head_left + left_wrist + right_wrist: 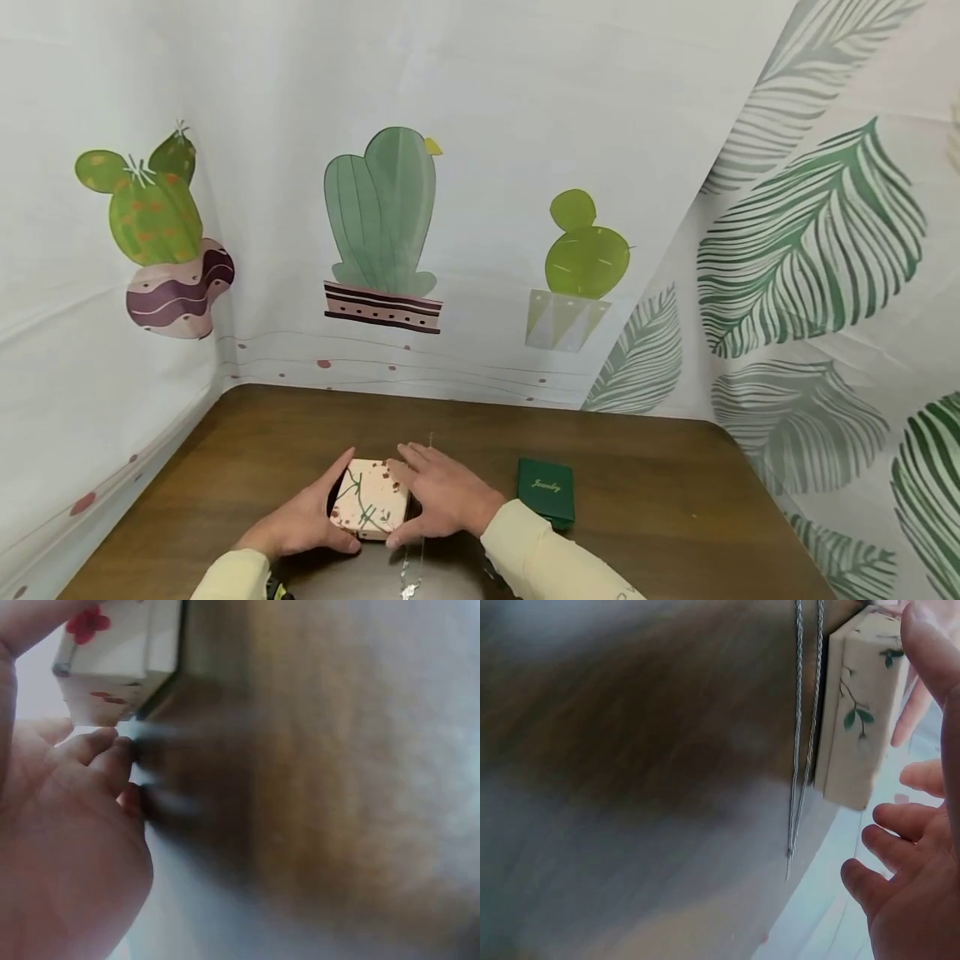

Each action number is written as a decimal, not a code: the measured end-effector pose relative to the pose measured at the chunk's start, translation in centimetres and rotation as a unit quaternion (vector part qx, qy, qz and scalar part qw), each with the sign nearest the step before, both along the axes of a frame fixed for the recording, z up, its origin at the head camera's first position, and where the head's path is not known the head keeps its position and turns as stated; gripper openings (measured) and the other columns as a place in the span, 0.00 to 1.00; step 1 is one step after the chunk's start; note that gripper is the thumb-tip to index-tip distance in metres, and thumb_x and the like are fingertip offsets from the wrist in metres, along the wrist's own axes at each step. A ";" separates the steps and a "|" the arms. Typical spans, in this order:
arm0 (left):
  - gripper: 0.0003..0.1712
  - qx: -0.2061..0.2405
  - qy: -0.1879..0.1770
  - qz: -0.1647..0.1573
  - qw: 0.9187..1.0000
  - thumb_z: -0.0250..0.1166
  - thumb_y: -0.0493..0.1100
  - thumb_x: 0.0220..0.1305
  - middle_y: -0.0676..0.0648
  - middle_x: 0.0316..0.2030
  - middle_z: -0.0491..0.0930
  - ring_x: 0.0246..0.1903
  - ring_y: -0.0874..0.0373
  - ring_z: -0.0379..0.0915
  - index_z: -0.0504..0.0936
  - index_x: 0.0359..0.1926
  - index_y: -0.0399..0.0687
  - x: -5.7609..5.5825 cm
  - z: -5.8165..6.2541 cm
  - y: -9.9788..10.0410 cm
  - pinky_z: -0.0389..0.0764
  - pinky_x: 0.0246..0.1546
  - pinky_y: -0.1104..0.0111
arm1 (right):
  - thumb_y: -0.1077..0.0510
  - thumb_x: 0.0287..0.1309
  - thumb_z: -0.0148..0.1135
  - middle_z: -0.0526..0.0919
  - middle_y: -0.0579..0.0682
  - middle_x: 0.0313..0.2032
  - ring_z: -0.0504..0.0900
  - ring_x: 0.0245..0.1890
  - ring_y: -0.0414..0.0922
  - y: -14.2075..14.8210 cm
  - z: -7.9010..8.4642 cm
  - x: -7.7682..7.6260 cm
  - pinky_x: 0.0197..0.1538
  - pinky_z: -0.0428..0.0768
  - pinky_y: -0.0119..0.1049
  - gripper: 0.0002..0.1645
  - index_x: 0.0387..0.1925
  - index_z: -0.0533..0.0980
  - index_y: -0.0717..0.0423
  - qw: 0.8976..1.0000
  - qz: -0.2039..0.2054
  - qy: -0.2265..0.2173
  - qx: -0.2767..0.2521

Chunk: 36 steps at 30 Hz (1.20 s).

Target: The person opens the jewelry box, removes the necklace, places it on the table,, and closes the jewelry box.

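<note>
A small cream box [371, 498] printed with green stems and red flowers lies on the brown table. My left hand [307, 512] grips its left side, thumb at the near edge and fingers at the far one. Over the box's right side is my right hand [446, 492], its fingers spread and its thumb by the near right corner. In the right wrist view, several fingers of that hand stand apart from the box [862, 720]. A thin silver chain necklace [796, 735] runs along the table beside the box, partly hidden under the right hand in the head view.
A dark green pouch [545, 490] marked "Jewelry" lies right of the right hand. The wooden table [645, 500] has rounded far corners. White curtains [480, 100] with printed cacti and leaves stand behind it and at both sides.
</note>
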<state>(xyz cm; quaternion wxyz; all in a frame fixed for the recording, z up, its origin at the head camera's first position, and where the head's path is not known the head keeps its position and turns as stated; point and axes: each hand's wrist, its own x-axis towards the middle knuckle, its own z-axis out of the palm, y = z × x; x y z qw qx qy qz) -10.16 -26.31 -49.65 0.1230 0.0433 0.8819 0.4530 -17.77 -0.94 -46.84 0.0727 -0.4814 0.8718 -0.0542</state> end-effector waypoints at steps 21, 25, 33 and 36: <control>0.65 -0.095 0.071 -0.029 0.993 0.71 0.67 0.62 0.36 0.84 0.39 0.82 0.31 0.31 0.42 0.85 0.47 -1.3 4.0 3.6 0.49 0.73 0.28 | 0.20 0.60 0.58 0.55 0.53 0.83 0.54 0.83 0.50 5.5 2.0 -0.7 0.82 0.58 0.45 0.60 0.81 0.58 0.49 0.998 -0.023 0.048 0.011; 0.65 -0.099 0.087 -0.035 0.991 0.70 0.69 0.62 0.39 0.84 0.40 0.83 0.34 0.31 0.43 0.85 0.48 -1.6 4.4 5.0 0.47 0.75 0.29 | 0.21 0.60 0.59 0.54 0.53 0.83 0.54 0.83 0.50 6.6 2.4 -0.8 0.83 0.58 0.45 0.60 0.81 0.58 0.49 0.998 -0.032 0.046 0.013; 0.65 -0.088 0.079 -0.049 0.992 0.69 0.72 0.61 0.45 0.85 0.40 0.84 0.38 0.30 0.44 0.85 0.52 -2.2 5.2 7.5 0.46 0.75 0.29 | 0.22 0.61 0.59 0.53 0.53 0.83 0.53 0.83 0.51 8.5 2.9 -1.1 0.83 0.56 0.47 0.60 0.81 0.57 0.50 0.998 -0.047 0.038 0.008; 0.64 -0.087 0.083 -0.058 0.991 0.68 0.72 0.62 0.44 0.85 0.41 0.84 0.38 0.30 0.44 0.85 0.52 -2.4 5.4 8.3 0.46 0.75 0.29 | 0.22 0.60 0.61 0.53 0.53 0.83 0.52 0.84 0.51 9.2 2.9 -1.2 0.83 0.56 0.48 0.60 0.81 0.57 0.51 0.998 -0.055 0.032 0.003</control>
